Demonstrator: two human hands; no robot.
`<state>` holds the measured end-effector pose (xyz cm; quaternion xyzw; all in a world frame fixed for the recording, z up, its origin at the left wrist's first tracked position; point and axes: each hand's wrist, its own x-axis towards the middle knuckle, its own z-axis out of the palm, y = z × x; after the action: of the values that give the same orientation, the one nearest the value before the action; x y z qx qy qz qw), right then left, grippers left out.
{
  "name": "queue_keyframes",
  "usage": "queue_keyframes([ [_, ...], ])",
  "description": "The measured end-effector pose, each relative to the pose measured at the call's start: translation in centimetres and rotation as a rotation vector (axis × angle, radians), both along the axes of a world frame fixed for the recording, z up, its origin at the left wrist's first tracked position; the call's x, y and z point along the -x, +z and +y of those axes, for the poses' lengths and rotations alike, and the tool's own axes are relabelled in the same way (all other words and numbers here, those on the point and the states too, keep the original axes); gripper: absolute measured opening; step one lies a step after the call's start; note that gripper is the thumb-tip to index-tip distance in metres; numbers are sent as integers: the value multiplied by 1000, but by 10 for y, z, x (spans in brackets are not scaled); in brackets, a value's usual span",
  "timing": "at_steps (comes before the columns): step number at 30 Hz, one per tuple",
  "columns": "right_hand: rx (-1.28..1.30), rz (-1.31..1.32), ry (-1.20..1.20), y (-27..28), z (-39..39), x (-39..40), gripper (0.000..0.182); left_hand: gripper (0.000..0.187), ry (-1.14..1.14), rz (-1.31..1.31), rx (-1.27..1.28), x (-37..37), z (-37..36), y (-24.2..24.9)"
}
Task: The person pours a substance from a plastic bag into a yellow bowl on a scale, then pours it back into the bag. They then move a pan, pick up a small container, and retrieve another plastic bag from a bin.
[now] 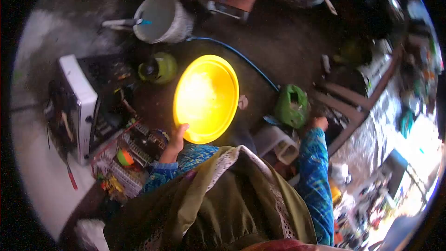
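- the left hand (174, 146) grips the yellow basin (207, 97) at its near left rim, the thumb lying over the inner edge and the other fingers apparently behind.
- the basin is tilted, its hollow turned up towards the head camera, with bright glare inside; i see no second hand on it.
- held at one edge, it would likely sag or swing at the far side if loaded; a firm pinch with fingers spread wide beneath should keep it steady, and a second hand on the opposite rim would suit any weight.
- the right hand (319, 123) is to the right, just beside the green bag (291, 107) and the wooden frame (341, 94); blur and dim light hide its fingers, so i cannot tell whether they are closed on something.
- moving slowly there makes sense, as the frame's bars could catch the sleeve (317, 176).
- the green cylinder (165, 68) sits left of the basin, the pale bucket (184, 24) farther off; swinging the basin wide leftwards could knock the cylinder.
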<state>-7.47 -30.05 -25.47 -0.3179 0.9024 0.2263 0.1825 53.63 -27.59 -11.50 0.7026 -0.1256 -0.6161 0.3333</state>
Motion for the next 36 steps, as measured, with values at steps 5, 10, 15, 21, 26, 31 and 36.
queue_keyframes([
  [5,-155,-20,61,-12,0,-16,39,43,123,-21,-31,-18,10,-15],
  [10,-182,31,151,-12,-23,-18,39,49,291,7,-37,-44,24,-26],
  [15,-159,33,300,-24,-59,-46,41,44,493,35,-19,-80,36,-38],
  [21,-74,-329,584,-161,-167,-227,49,48,617,60,-11,-142,49,-48],
  [26,406,-783,1018,-95,-300,-590,44,53,718,91,13,-203,74,-68],
  [31,512,-720,1363,-105,-351,-778,60,54,761,113,-30,-259,74,-69],
  [36,460,-496,1830,-117,-368,-831,51,48,741,-59,-51,-299,105,-86],
])
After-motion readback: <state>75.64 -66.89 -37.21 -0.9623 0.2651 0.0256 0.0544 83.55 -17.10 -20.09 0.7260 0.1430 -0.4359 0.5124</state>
